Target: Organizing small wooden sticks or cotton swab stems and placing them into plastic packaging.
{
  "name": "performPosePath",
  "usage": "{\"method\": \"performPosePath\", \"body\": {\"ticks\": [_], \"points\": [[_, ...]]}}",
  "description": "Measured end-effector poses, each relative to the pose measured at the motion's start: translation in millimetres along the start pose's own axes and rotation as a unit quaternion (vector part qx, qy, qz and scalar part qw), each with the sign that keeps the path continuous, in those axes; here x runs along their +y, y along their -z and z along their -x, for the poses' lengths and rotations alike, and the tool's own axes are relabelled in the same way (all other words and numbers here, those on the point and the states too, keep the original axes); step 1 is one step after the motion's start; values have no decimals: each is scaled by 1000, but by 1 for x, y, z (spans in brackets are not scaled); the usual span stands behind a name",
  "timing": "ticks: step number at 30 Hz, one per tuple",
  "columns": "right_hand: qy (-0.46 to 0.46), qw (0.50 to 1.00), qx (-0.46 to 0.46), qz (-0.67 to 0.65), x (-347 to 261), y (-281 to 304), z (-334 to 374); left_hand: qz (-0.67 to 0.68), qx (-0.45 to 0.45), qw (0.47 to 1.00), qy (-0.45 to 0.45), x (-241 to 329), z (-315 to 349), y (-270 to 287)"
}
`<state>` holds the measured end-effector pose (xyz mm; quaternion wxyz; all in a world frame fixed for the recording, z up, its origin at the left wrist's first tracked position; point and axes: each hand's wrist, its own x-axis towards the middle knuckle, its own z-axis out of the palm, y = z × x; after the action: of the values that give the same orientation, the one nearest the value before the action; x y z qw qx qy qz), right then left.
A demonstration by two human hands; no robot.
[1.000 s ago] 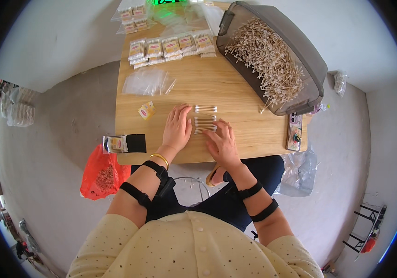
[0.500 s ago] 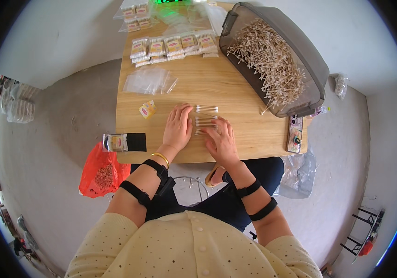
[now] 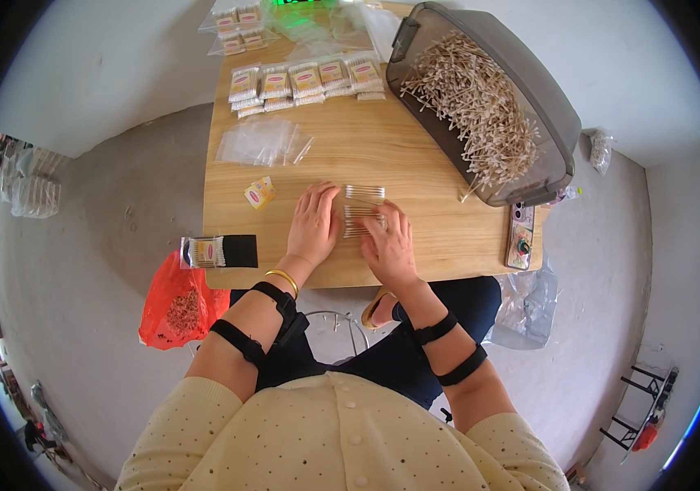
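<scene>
Swabs (image 3: 357, 211) lie on the counter (image 3: 456, 237), between the left hand (image 3: 314, 222), relaxed and empty at their ends, and the right hand (image 3: 392, 245), touching them, any pinch unclear. Light, even fingertip pressure should keep them parallel.

Right hand (image 3: 391, 245) on swabs (image 3: 354, 212); left hand (image 3: 314, 225) beside.
</scene>
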<state>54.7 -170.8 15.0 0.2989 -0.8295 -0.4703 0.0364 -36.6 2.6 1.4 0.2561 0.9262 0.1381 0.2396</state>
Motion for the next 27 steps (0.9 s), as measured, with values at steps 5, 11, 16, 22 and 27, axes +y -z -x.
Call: {"method": "performPosePath", "body": {"ticks": [5, 11, 16, 22, 27], "points": [[-8, 1000, 11, 9, -1, -1, -5, 20, 1, 1000, 9, 1, 1, 0], [-4, 1000, 10, 10, 1, -1, -6, 22, 3, 1000, 7, 1, 0, 0], [-8, 1000, 24, 1, 0, 1, -12, 18, 3, 1000, 2, 0, 1, -1], [-11, 1000, 17, 18, 3, 0, -16, 18, 2, 1000, 3, 1, 0, 0], [-2, 999, 40, 10, 4, -3, -20, 9, -1, 1000, 9, 1, 1, 0]]}}
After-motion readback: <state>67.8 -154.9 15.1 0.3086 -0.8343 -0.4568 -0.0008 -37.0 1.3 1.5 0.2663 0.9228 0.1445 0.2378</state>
